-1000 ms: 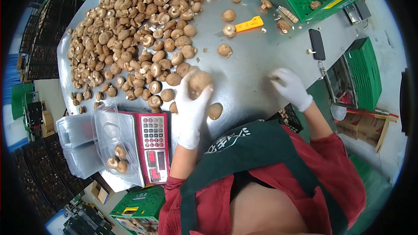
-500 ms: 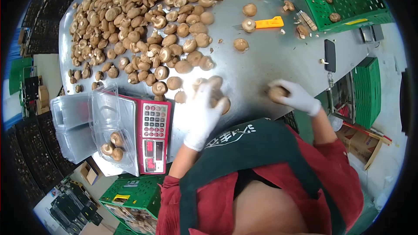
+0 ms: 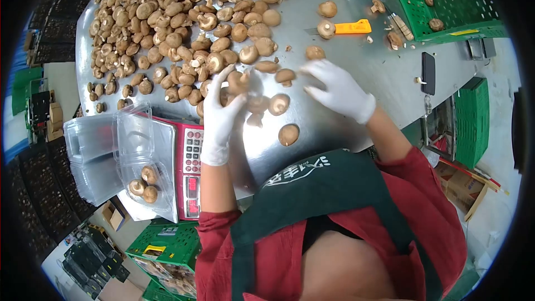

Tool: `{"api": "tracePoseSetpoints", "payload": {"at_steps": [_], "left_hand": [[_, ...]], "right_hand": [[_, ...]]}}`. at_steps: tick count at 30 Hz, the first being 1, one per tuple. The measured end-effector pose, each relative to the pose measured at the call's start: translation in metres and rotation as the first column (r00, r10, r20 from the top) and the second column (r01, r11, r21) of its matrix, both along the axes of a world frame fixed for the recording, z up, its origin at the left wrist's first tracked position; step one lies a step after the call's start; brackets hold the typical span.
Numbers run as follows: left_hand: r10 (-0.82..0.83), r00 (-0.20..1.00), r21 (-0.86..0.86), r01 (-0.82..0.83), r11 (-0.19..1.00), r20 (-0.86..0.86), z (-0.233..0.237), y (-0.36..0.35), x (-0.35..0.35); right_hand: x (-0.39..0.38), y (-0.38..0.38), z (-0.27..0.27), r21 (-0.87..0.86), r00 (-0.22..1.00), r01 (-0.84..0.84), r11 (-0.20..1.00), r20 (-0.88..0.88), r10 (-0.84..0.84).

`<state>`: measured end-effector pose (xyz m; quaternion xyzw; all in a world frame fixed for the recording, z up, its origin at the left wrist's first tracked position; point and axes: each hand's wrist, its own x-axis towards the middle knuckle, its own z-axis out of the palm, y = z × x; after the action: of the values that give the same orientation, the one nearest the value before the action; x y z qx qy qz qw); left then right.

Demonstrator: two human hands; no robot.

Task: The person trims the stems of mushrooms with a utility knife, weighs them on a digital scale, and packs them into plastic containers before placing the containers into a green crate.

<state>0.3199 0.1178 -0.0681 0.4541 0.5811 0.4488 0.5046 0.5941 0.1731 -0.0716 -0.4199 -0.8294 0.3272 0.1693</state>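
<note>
A brown mushroom (image 3: 238, 81) sits between the thumb and fingers of my left hand (image 3: 218, 125), which wears a white glove and is closed around it at the right edge of the mushroom heap. My right hand (image 3: 341, 92), gloved too, is open over the table, its fingers apart and pointing left with nothing in them. Between the hands lie several loose mushrooms, including one stem-side up (image 3: 279, 104) and one lower down (image 3: 288, 134). Some beside my left hand are blurred. Just above my right fingers rests another mushroom (image 3: 315, 52).
A large mushroom heap (image 3: 150, 28) covers the metal table's left. A red scale (image 3: 192, 161) carries a clear plastic box (image 3: 161, 195) with three mushrooms. At the upper right are a yellow-handled knife (image 3: 352, 27), a phone (image 3: 428, 72) and a green crate (image 3: 446, 0).
My left hand has moved up and left toward the heap. My right hand has moved up and left and let go of its mushroom. Several mushrooms now lie loose between the hands.
</note>
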Motion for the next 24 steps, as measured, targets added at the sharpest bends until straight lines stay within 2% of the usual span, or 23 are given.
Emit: {"api": "tracePoseSetpoints", "payload": {"at_steps": [1, 2, 5, 6, 7, 10, 12, 13, 16, 17, 20, 21, 24], "left_hand": [[0.026, 0.972, 0.007, -0.029, 1.000, 0.232, -0.007, -0.007, -0.003], [0.051, 0.891, 0.010, -0.062, 0.998, 0.451, -0.013, -0.013, -0.006], [0.080, 0.750, -0.036, -0.074, 0.997, 0.657, -0.009, -0.031, -0.010], [0.092, 0.713, -0.047, -0.083, 0.995, 0.695, -0.007, -0.035, -0.010], [0.103, 0.673, -0.056, -0.091, 0.994, 0.732, -0.003, -0.038, -0.011], [0.142, 0.594, -0.077, -0.134, 0.988, 0.792, 0.001, -0.044, -0.011], [0.169, 0.546, -0.101, -0.154, 0.983, 0.821, 0.002, -0.046, -0.014], [0.120, 0.543, -0.049, -0.144, 0.988, 0.831, -0.001, -0.049, -0.016], [0.249, 0.303, -0.198, -0.190, 0.962, 0.920, -0.018, -0.060, -0.024], [0.191, 0.279, -0.154, -0.147, 0.977, 0.941, -0.020, -0.063, -0.027], [0.188, 0.212, -0.156, -0.160, 0.975, 0.959, -0.019, -0.065, -0.026], [0.089, 0.163, -0.072, -0.111, 0.991, 0.983, -0.024, -0.066, -0.026], [0.142, 0.328, -0.108, -0.121, 0.987, 0.934, -0.007, -0.071, -0.023]], "right_hand": [[-0.020, 0.016, -0.005, 0.091, 0.998, -0.031, 0.995, -0.060, 0.037], [-0.039, 0.033, -0.009, 0.184, 0.990, -0.058, 0.981, -0.117, 0.081], [-0.085, 0.082, -0.023, 0.375, 0.999, -0.028, 0.927, 0.052, 0.009], [-0.096, 0.096, -0.030, 0.447, 0.996, -0.024, 0.894, 0.088, -0.017], [-0.105, 0.104, -0.031, 0.402, 0.985, -0.026, 0.915, 0.164, -0.044], [-0.112, 0.106, -0.058, 0.417, 0.936, -0.097, 0.904, 0.347, -0.060], [-0.100, 0.103, -0.055, 0.398, 0.946, -0.153, 0.905, 0.323, 0.018], [-0.092, 0.096, -0.047, 0.383, 0.944, -0.191, 0.904, 0.323, 0.063], [-0.072, 0.068, -0.046, 0.342, 0.961, -0.232, 0.911, 0.226, 0.160], [-0.068, 0.059, -0.048, 0.331, 0.967, -0.233, 0.914, 0.178, 0.182], [-0.060, 0.036, -0.044, 0.270, 0.982, -0.176, 0.947, 0.118, 0.149], [-0.059, 0.031, -0.041, 0.225, 0.987, -0.157, 0.962, 0.080, 0.142], [-0.055, 0.022, -0.044, 0.242, 0.981, -0.191, 0.951, 0.031, 0.189]]}}
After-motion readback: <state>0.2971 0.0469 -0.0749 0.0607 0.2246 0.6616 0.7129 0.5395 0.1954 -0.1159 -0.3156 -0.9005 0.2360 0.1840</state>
